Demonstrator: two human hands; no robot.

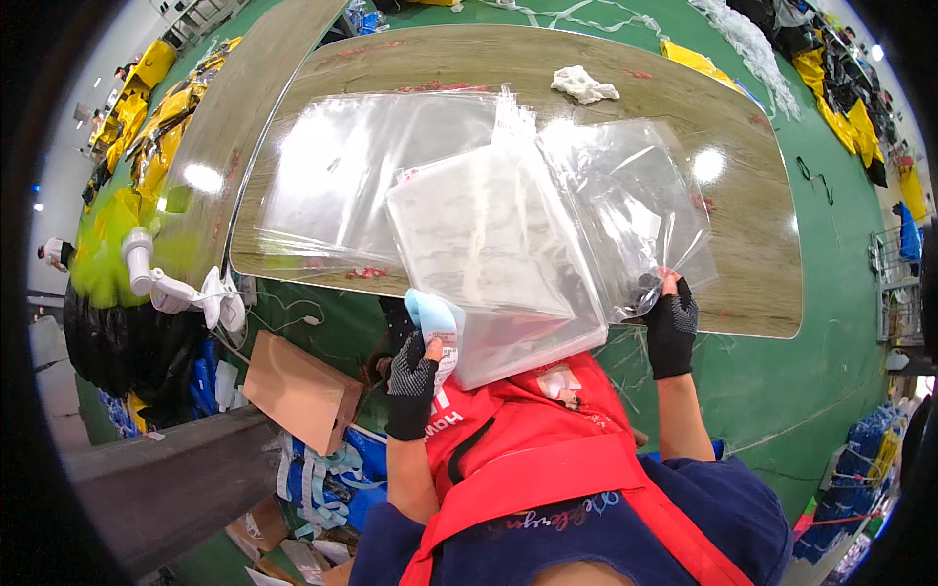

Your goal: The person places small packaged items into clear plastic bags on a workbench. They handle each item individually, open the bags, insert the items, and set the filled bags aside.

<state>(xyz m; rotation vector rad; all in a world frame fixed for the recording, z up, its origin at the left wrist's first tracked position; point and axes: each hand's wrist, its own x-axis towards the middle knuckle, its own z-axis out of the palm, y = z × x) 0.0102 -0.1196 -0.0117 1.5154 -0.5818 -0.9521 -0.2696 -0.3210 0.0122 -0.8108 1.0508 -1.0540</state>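
My left hand (412, 389), in a black fingerless glove with a dotted palm, is closed on a strip of white printed labels with light blue backing (437, 314), just off the table's near edge. A stack of clear plastic bags (489, 259) lies beside it, its near end overhanging that edge towards my red apron (532, 469). In a matching glove, my right hand (672, 327) pinches the near corner of a clear plastic bag (625, 186) on the right pile. Creases fan out from the fingertips there. Another pile of clear bags (342, 176) lies to the left, partly under the middle stack.
The wood-patterned table (752, 239) has rounded corners. A crumpled white cloth (584, 85) rests near its far edge. Left of me are a cardboard box (296, 386), a white jointed device (181, 288) with cables, and a dark beam (176, 479). Yellow and black plastic heaps lie farther off.
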